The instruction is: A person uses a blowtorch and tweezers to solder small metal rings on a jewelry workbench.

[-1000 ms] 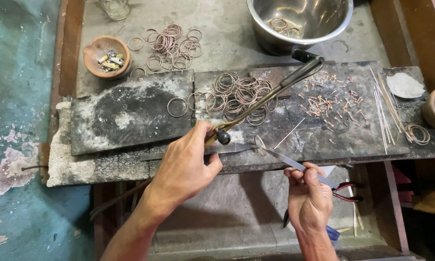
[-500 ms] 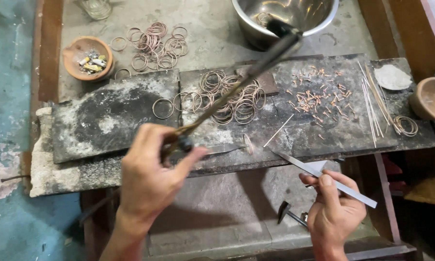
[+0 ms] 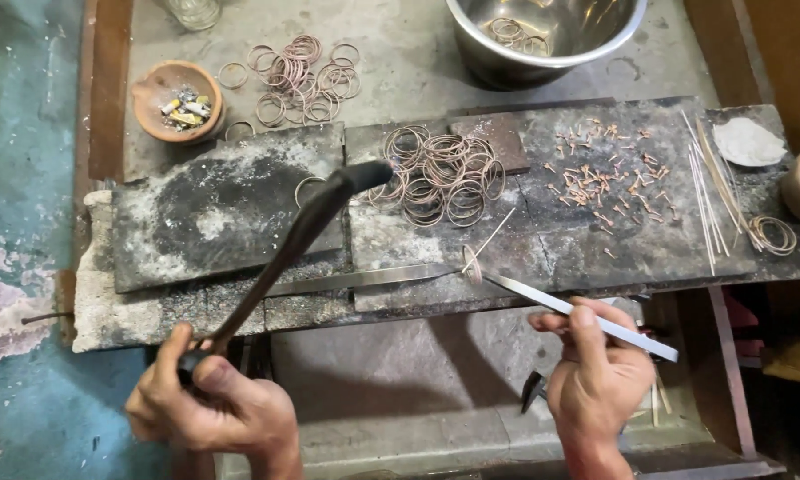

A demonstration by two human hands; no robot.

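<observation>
Left hand (image 3: pixel 209 411): fingers closed on one dark torch pipe (image 3: pixel 302 236). Right hand (image 3: pixel 600 382): fingers gripping one pair of tweezers (image 3: pixel 577 311). Steel bowl (image 3: pixel 542 40) contains several wire rings (image 3: pixel 511 31); clay dish (image 3: pixel 176 100) contains small scraps.

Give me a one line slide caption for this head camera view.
Left hand grips a dark torch pipe while right hand holds long tweezers over slabs strewn with copper rings.

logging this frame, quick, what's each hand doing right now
Left hand: closed around the grip of the dark torch pipe.
Right hand: closed on the long metal tweezers, whose tip holds a small ring.
</observation>
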